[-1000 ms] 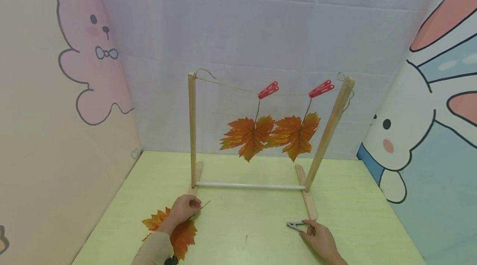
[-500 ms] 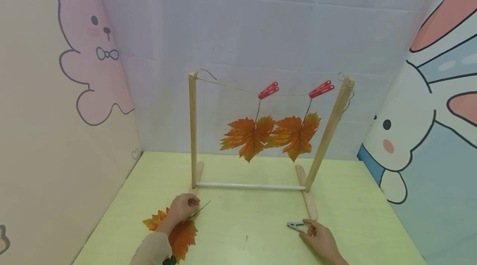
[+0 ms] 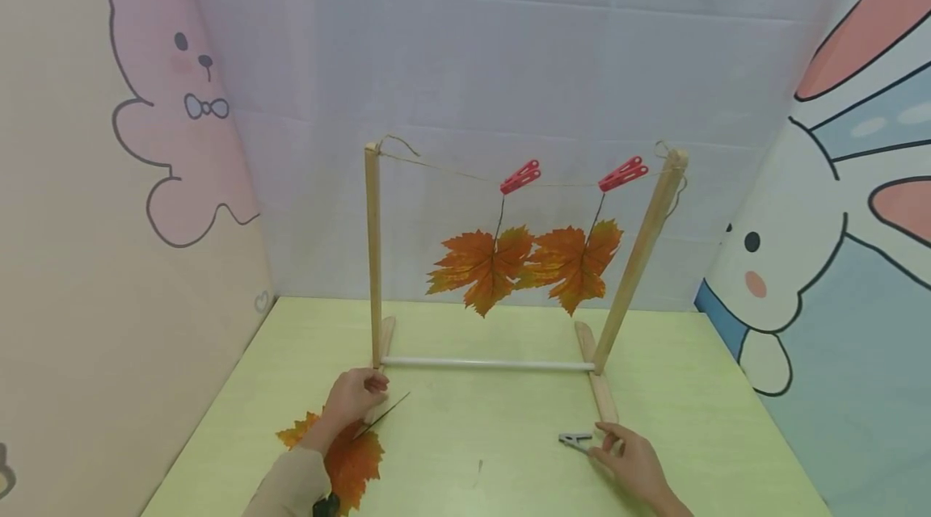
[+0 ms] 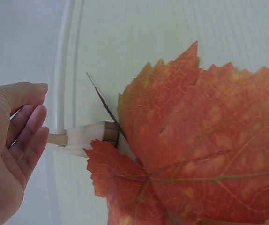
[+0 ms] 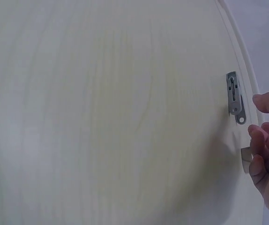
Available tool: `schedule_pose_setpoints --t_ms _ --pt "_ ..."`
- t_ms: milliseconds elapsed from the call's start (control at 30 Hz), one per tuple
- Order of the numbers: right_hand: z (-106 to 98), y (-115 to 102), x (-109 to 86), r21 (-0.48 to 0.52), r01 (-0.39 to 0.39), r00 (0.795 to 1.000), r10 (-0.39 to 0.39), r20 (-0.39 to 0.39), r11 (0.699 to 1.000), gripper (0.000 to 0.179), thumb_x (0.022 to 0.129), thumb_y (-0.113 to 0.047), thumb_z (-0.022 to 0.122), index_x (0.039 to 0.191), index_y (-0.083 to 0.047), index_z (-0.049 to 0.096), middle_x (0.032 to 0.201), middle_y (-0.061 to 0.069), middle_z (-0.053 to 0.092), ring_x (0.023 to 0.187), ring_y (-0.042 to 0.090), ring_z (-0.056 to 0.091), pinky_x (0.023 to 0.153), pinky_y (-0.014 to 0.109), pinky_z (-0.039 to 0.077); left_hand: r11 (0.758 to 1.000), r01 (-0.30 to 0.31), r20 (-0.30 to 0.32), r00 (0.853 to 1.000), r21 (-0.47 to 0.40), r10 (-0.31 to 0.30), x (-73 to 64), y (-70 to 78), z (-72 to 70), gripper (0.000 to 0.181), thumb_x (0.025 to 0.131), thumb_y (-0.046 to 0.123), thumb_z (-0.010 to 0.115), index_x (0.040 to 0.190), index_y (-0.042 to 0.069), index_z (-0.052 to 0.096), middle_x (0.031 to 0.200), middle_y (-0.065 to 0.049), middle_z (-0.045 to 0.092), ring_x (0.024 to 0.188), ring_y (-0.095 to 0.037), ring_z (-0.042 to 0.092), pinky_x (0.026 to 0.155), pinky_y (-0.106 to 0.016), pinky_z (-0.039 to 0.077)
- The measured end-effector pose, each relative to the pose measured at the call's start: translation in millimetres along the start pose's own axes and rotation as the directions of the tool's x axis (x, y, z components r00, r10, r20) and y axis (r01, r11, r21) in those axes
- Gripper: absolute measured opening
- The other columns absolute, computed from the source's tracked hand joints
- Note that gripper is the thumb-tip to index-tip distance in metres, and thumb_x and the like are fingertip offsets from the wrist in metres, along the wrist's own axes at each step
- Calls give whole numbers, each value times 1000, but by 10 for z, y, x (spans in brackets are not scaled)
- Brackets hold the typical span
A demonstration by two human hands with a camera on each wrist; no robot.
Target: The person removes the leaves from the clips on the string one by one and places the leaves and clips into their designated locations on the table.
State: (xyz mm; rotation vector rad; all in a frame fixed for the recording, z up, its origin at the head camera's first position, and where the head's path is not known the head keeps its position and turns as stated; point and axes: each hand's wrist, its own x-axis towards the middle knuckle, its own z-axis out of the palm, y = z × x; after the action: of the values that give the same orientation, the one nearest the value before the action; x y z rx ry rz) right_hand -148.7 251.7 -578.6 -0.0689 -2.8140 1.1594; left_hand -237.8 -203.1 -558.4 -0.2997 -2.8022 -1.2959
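Note:
My left hand (image 3: 355,396) hovers beside an orange artificial maple leaf (image 3: 355,464) lying at the front left of the table. Its fingers are loosely bent with nothing between them. In the left wrist view the leaf's thin dark stem (image 4: 104,103) points up, apart from the fingertips (image 4: 41,112). A grey clothespin (image 3: 575,440) lies on the table at the front right. Just beside it is my right hand (image 3: 631,462), thumb and fingers parted and holding nothing. A gap shows between that hand and the clothespin (image 5: 235,97) in the right wrist view.
A wooden frame with a left post (image 3: 374,258) and right post (image 3: 640,262) carries a string. Two red clothespins (image 3: 520,177) hold maple leaves (image 3: 578,266) on it. A white rod (image 3: 487,363) joins the feet. A small scrap (image 3: 479,470) lies in front.
My right hand has let go of the grey clothespin and drawn slightly right. My left hand has lifted a little away from the leaf's stem.

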Motion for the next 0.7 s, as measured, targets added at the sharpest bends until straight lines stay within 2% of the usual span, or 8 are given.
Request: schedule_pose_setpoints --t_ms 200,433,567,700 --pt "-61 -99 58 22 26 1000 -26 -1 999 35 69 -11 77 101 -1 67 68 -8 55 51 2 40 50 19 37 999 -53 -31 998 0 53 14 104 -70 12 72 -2 71 84 -1 68 77 -3 67 68 -13 61 60 -24 49" --pt "-101 -183 86 53 97 995 -96 -16 994 35 69 -10 77 101 1 66 68 -8 55 45 1 38 43 20 34 999 -47 -17 999 -7 47 44 188 -131 14 74 0 70 87 -1 68 79 -3 66 70 -15 61 60 -23 49" --pt "-110 -201 106 54 204 977 -200 -76 978 34 67 -7 76 97 4 66 66 -10 54 45 0 38 41 19 33 997 -73 -34 997 -3 73 102 219 -156 12 73 0 71 85 0 68 78 -1 66 70 -15 61 61 -24 49" --pt "-136 -226 116 67 262 962 -254 -102 963 34 66 -6 76 97 5 66 66 -11 54 43 -2 36 38 19 32 997 -77 -58 995 -3 77 166 261 -172 12 72 0 72 84 1 68 77 0 65 70 -13 60 62 -24 48"
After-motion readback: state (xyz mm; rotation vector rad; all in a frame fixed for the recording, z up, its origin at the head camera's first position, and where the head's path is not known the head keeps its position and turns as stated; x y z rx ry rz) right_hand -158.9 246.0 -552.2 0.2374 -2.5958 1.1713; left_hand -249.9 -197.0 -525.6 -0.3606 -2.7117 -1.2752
